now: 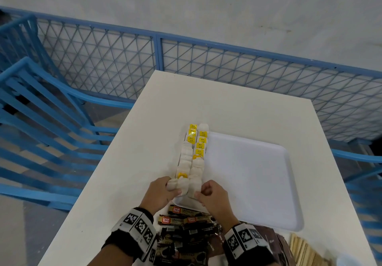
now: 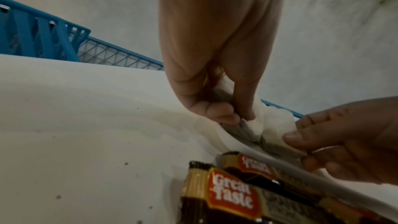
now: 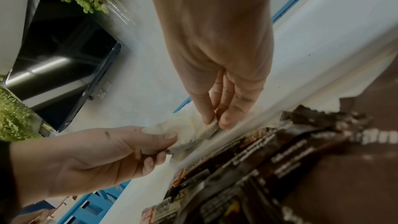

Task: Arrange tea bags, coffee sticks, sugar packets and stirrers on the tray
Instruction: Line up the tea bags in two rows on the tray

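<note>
A white tray (image 1: 248, 183) lies on the white table (image 1: 128, 172). Two rows of white tea bags (image 1: 196, 152), many with yellow tags, run along the tray's left side. My left hand (image 1: 175, 189) grips the nearest bags of the left row between thumb and curled fingers (image 2: 224, 115). My right hand (image 1: 201, 191) pinches the nearest bag (image 3: 187, 125) of the right row with thumb and fingertips (image 3: 226, 118). Dark coffee sticks (image 1: 184, 222) lie in a heap just in front of the tray, under my wrists. Brown packets (image 1: 268, 236) and wooden stirrers (image 1: 299, 249) sit at the near right.
A blue mesh fence (image 1: 227, 63) runs behind the table. Blue slatted chairs (image 1: 41, 110) stand to the left. The table's left edge is close to the tea bag rows. The tray rim (image 2: 226, 140) stands between the tea bags and the coffee sticks (image 2: 232, 192).
</note>
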Action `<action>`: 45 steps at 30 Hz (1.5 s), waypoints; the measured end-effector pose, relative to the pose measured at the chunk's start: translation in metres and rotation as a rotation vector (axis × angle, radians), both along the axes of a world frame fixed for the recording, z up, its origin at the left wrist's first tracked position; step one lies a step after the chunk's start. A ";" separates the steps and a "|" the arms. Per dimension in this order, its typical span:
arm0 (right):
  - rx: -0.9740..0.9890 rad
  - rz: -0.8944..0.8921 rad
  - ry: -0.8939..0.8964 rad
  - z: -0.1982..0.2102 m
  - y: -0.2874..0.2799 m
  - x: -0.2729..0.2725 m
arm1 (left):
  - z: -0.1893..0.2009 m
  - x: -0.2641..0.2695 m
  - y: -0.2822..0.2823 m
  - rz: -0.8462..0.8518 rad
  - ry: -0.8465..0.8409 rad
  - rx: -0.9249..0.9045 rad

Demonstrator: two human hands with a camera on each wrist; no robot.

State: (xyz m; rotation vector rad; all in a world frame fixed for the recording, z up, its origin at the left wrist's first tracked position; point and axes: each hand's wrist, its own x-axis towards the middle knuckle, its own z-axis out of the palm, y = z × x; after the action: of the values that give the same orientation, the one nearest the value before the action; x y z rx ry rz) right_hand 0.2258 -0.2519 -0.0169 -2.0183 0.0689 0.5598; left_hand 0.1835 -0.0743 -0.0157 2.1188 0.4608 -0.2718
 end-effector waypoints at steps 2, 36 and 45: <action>-0.017 -0.005 -0.018 -0.002 0.001 0.001 | 0.001 0.002 -0.003 0.014 -0.011 0.032; 0.182 0.336 -0.027 0.033 -0.014 -0.022 | 0.035 -0.029 -0.017 0.056 -0.081 -0.531; 0.079 0.251 -0.045 0.018 0.000 -0.018 | 0.042 -0.039 -0.004 0.229 -0.187 -0.366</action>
State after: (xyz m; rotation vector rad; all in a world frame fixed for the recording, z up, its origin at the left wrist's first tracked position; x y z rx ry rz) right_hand 0.2082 -0.2520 0.0011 -1.9737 -0.2335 0.6640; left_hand 0.1447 -0.0786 0.0260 1.6983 0.4958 -0.0215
